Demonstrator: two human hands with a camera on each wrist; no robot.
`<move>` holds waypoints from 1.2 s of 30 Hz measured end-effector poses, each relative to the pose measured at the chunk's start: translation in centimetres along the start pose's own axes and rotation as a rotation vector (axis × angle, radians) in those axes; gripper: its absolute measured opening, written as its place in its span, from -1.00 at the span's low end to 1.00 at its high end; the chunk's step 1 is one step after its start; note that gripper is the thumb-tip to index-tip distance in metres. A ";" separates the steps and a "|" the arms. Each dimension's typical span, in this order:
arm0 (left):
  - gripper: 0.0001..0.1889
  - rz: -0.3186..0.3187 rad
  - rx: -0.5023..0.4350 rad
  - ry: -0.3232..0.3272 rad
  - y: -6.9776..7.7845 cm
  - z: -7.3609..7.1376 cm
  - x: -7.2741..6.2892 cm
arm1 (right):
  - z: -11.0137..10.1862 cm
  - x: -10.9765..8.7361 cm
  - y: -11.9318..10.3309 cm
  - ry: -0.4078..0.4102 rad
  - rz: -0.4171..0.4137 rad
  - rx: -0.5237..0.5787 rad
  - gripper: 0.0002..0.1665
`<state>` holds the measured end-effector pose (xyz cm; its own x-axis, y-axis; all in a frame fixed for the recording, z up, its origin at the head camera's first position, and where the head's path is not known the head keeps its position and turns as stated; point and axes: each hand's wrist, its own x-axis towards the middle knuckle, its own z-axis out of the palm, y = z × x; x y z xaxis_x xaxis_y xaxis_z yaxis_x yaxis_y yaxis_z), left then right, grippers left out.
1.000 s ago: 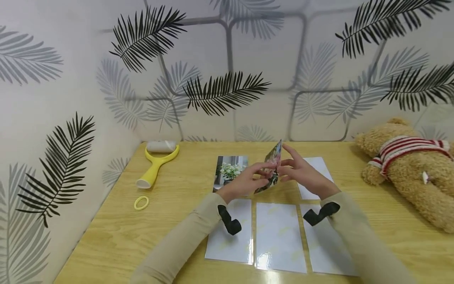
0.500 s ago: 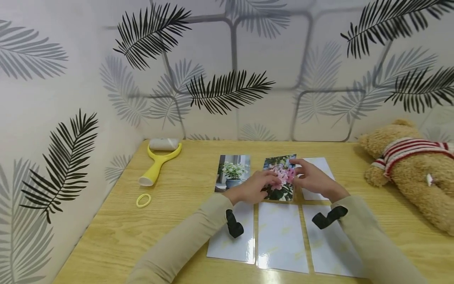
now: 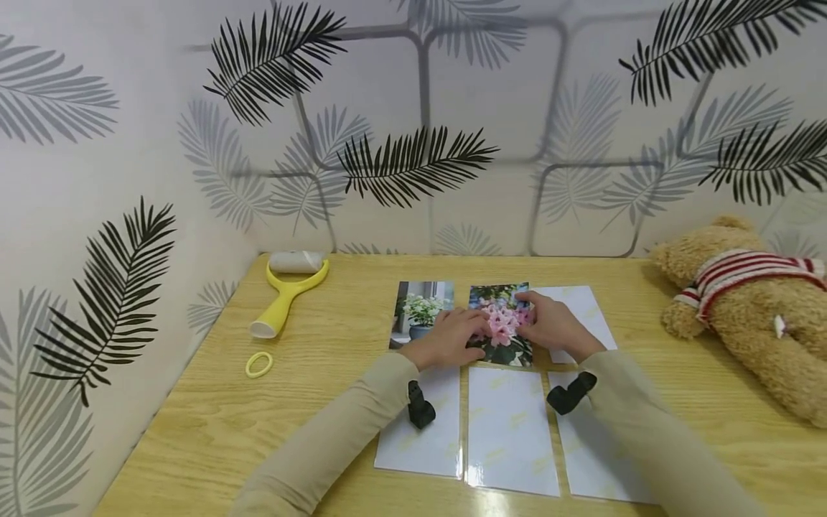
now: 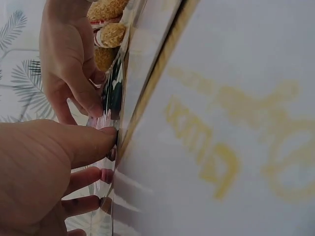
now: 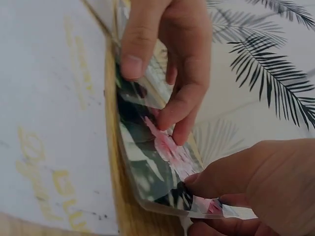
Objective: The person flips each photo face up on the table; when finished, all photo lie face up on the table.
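Note:
A glossy photo card of pink flowers (image 3: pixel 502 332) lies on the wooden table, between two other cards in the back row. My left hand (image 3: pixel 446 339) rests on its left side, the thumb near the front edge and the bent fingertips on the picture. On the right side, my right hand (image 3: pixel 557 329) touches the card with thumb and forefinger. Partly under my left hand is a photo card of a white-flowered potted plant (image 3: pixel 421 307). A white card (image 3: pixel 584 305), face down, shows beside my right hand.
White cards, such as the middle one (image 3: pixel 510 431), line the front row. A yellow-handled roller (image 3: pixel 284 298) and a yellow ring (image 3: pixel 259 365) lie at left. A teddy bear (image 3: pixel 749 309) in a striped top lies at right, and a leaf-patterned wall (image 3: pixel 484 215) stands behind.
The flower card, at first held tilted up between both hands, has come down flat on the table. It has then shifted slightly left, and my right hand has moved left with it.

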<state>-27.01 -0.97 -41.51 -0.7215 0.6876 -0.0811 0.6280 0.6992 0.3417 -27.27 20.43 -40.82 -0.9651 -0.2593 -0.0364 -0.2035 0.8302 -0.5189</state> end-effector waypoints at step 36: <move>-0.54 0.048 -0.014 0.017 0.7 0.0 0.4 | -1.3 -2.2 1.3 0.072 0.114 -0.071 -0.43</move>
<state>-26.86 -0.18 -41.26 -0.6957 0.7166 -0.0490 0.6577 0.6630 0.3577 -25.66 22.73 -40.28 -0.9914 -0.1279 -0.0290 -0.1011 0.8859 -0.4528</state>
